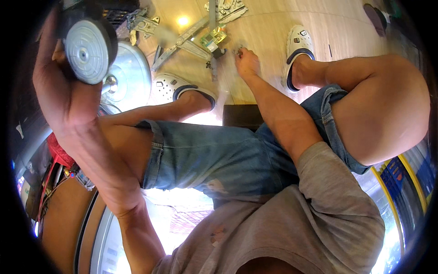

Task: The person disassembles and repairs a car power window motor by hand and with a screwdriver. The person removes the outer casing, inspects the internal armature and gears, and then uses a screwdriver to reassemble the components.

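Observation:
My right hand [247, 63] is low over the floor between my feet. Its fingers are closed around a small dark piece that I cannot make out. Just left of it lies a metal linkage [194, 32] with flat crossed arms and toothed plates, with a small green and yellow boxy part [213, 40] on it. At the far left my left arm is raised, and the left hand [59, 55] is mostly hidden behind a round grey disc [86, 51] with a dark rim. Its fingers do not show, so its grip stays unclear.
Behind the disc stands a wide round silver base [130, 75] with a short post. Another toothed metal piece [142, 23] lies at the upper left. My white clogs [171, 86] flank the work. A red item [60, 150] and cables sit by my left elbow; a dark block [239, 115] lies between my legs.

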{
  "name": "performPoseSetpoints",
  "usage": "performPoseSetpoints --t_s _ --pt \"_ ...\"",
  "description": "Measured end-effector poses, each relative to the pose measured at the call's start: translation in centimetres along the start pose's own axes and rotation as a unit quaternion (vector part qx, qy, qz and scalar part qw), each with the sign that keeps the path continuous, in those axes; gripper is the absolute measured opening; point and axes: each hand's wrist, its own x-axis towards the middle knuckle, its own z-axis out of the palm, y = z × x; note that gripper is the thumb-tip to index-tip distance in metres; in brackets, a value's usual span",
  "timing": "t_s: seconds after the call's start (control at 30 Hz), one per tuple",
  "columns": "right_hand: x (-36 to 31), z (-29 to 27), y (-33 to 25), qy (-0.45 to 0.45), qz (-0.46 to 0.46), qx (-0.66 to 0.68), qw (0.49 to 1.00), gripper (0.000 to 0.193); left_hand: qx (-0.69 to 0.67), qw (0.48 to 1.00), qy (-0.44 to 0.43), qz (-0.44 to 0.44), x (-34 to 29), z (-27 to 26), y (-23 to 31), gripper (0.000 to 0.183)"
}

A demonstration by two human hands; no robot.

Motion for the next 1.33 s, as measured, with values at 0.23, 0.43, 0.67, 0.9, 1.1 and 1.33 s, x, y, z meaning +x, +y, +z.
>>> performPoseSetpoints --t_s 0.23,0.43,0.67,0.9,1.1,1.33 --pt "1.6 -0.7 1.3 0.02 -0.057 -0.079 0.995 0.016 -0.018 0.999 -0.022 0.044 0.8 2.3 -2.6 0.036" --pt "0.4 -0.9 0.8 0.025 -0.115 -0.041 0.992 0.013 -0.052 0.99 0.071 0.109 -0.4 6.7 -4.7 0.035" --pt "0.3 -6.3 -4.9 0.185 -0.121 0.115 0.968 0.017 -0.148 0.986 0.005 0.075 -1.5 9.1 -4.0 0.043" --pt "-0.3 -27.6 -20.8 0.179 -0.268 0.436 0.84 0.015 -0.199 0.962 -0.13 0.131 -0.8 11.3 -3.2 0.043" --pt "-10.8 -39.8 -28.4 0.076 -0.487 0.369 0.788 0.015 -0.211 0.942 -0.203 0.166 -0.3 12.2 -2.4 0.045" --pt "-13.2 -37.3 -26.7 0.114 -0.656 0.243 0.705 0.011 -0.159 0.956 -0.17 0.181 0.1 13.4 -3.1 0.046"
